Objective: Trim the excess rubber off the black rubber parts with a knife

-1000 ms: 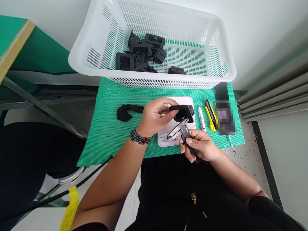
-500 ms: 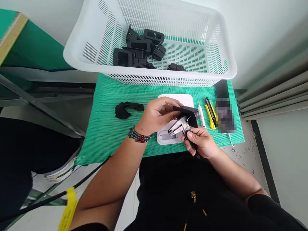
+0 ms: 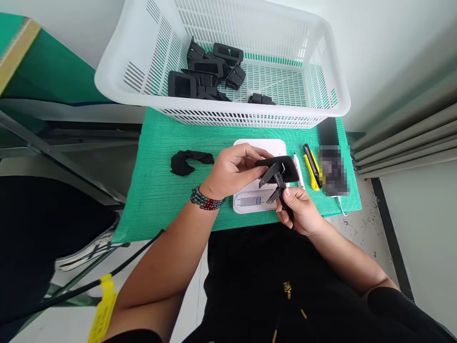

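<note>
My left hand is closed on the edge of a black plastic part, a frame-like piece with a flat rim, held above the white digital scale. In my right hand is a caliper, dark in this light, gripped by its body with the fingers wrapped round it. The caliper's jaws are spread, and its upper end meets or overlaps the black part; exact contact is hard to make out. Part of the scale lies hidden under my hands.
Behind stands a white plastic basket holding several black parts. On the green mesh-covered table lie a black cloth-like item, a white marker, a yellow utility knife and a blurred-out dark object. A person's dark-clothed leg is at left.
The caliper has turned and tilted in my right hand, its jaws now dark instead of shiny. The black part has tipped so its rim faces more upward. My left hand stays nearly in place.
</note>
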{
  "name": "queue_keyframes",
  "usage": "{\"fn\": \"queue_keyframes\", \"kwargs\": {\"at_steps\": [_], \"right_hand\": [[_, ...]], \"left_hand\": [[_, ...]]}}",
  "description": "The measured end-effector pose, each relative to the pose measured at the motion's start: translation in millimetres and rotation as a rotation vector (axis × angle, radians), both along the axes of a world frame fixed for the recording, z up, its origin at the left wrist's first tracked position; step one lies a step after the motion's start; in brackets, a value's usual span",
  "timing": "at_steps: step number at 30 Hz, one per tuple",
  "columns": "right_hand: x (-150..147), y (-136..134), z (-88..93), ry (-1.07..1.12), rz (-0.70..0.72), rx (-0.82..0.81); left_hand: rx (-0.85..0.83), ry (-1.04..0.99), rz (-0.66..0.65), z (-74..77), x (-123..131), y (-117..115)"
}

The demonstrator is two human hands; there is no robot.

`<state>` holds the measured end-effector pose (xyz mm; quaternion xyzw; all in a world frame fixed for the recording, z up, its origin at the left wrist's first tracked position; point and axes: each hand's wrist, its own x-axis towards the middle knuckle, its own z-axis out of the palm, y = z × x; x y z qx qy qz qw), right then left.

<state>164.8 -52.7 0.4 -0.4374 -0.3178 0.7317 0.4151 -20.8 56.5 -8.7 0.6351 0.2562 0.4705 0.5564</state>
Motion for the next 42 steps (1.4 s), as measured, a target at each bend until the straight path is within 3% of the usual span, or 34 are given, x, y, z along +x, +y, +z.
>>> {"fn": "queue_keyframes", "kwargs": {"at_steps": [16, 26, 42], "right_hand": [[2.0, 0.9, 5.2, 0.217, 0.084, -0.027], [-2.3, -1.0, -2.8, 0.167, 0.024, -0.005], [-1.5, 0.9, -2.6, 0.099, 0.021, -0.013]], "left_hand": [[0.052, -0.008, -0.002, -0.7, 0.0, 0.4], [0.01, -0.056, -0.042, -4.8, 1.6, -2.0], [0.135, -0.024, -0.015, -3.0, 1.9, 0.1]]}}
